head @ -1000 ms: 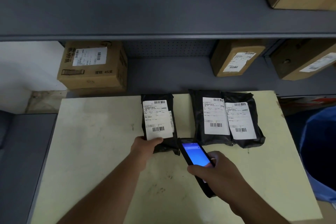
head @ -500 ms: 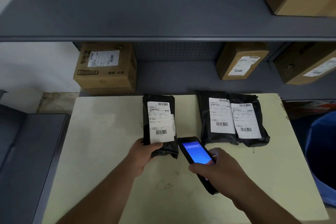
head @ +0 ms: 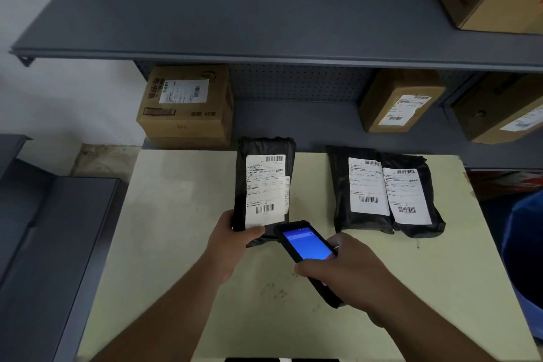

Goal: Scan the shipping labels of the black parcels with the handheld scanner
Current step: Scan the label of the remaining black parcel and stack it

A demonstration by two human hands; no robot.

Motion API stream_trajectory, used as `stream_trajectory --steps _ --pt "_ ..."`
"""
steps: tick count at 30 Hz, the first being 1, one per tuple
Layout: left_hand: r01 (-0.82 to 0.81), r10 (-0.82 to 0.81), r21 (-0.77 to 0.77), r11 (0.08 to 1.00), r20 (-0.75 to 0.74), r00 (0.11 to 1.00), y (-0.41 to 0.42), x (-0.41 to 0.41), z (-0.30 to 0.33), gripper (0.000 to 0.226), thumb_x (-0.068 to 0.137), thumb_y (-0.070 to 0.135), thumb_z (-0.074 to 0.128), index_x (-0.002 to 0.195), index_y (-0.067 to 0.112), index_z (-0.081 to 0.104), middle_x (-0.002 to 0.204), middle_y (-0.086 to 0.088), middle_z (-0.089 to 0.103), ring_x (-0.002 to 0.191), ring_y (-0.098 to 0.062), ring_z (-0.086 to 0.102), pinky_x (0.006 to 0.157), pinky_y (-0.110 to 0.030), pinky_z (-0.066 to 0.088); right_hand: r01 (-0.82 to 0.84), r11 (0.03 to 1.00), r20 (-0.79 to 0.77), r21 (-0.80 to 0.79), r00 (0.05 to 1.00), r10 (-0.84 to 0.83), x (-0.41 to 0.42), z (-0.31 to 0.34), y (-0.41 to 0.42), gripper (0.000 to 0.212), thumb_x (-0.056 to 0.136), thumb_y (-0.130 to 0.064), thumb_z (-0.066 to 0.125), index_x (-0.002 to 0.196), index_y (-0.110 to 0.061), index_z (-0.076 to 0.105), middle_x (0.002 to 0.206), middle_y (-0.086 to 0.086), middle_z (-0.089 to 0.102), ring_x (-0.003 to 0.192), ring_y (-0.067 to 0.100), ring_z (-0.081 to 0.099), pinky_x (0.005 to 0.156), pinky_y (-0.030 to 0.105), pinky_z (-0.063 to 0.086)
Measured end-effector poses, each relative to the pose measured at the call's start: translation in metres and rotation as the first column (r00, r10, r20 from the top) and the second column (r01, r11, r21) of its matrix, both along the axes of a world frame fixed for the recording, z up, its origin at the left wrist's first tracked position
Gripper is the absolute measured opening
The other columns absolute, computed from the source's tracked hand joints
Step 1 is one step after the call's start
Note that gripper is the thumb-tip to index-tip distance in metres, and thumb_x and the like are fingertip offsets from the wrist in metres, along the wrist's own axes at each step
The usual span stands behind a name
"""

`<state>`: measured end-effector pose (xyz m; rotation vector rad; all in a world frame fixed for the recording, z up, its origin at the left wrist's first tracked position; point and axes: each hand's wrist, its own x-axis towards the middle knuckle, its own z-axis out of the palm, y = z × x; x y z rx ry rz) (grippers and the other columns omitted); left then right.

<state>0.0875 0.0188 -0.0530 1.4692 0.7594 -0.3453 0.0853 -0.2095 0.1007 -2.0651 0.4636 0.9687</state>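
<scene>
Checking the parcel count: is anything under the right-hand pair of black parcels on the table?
The two black parcels lie side by side on the table, the right one overlapping the left one's label. Only tabletop shows around them; anything beneath is covered.

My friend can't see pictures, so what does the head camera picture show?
A person's left hand holds a black parcel by its near end while the right hand aims a handheld scanner with a blue screen at its label. Two more labelled black parcels lie to the right on the pale table.
</scene>
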Motion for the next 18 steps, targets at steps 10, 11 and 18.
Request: stream_trajectory --steps 10,11,18 --pt "-0.005 0.005 0.009 1.000 0.015 1.000 0.004 -0.009 -0.001 0.068 0.061 0.022 0.089 0.123 0.017 0.063 0.112 -0.001 0.081 0.102 -0.026 0.079 0.097 -0.054 0.061 -0.045 0.999 -0.022 0.003 0.999 0.045 -0.003 0.002 0.013 0.053 0.063 -0.044 0.087 0.103 -0.020 0.063 0.087 0.004 0.073 0.065 0.017 0.066 0.058 0.032 0.053" --pt "-0.007 0.007 0.010 1.000 0.014 1.000 0.005 -0.010 -0.001 0.068 0.060 0.022 0.089 0.123 0.017 0.063 0.112 -0.001 0.081 0.102 -0.025 0.079 0.096 -0.054 0.062 -0.047 0.999 -0.022 0.003 0.999 0.047 -0.003 0.002 0.014 0.052 0.064 -0.044 0.088 0.103 -0.021 0.063 0.087 0.004 0.074 0.065 0.017 0.066 0.058 0.031 0.053" --pt "-0.006 0.006 0.016 1.000 0.022 1.000 0.011 -0.013 -0.006 0.066 0.062 0.021 0.089 0.123 0.017 0.065 0.113 -0.001 0.081 0.102 -0.025 0.079 0.096 -0.054 0.062 -0.071 0.997 -0.019 0.001 0.997 0.071 -0.007 0.001 0.021 0.049 0.069 -0.042 0.089 0.105 -0.020 0.062 0.089 0.005 0.073 0.065 0.015 0.064 0.054 0.026 0.049"
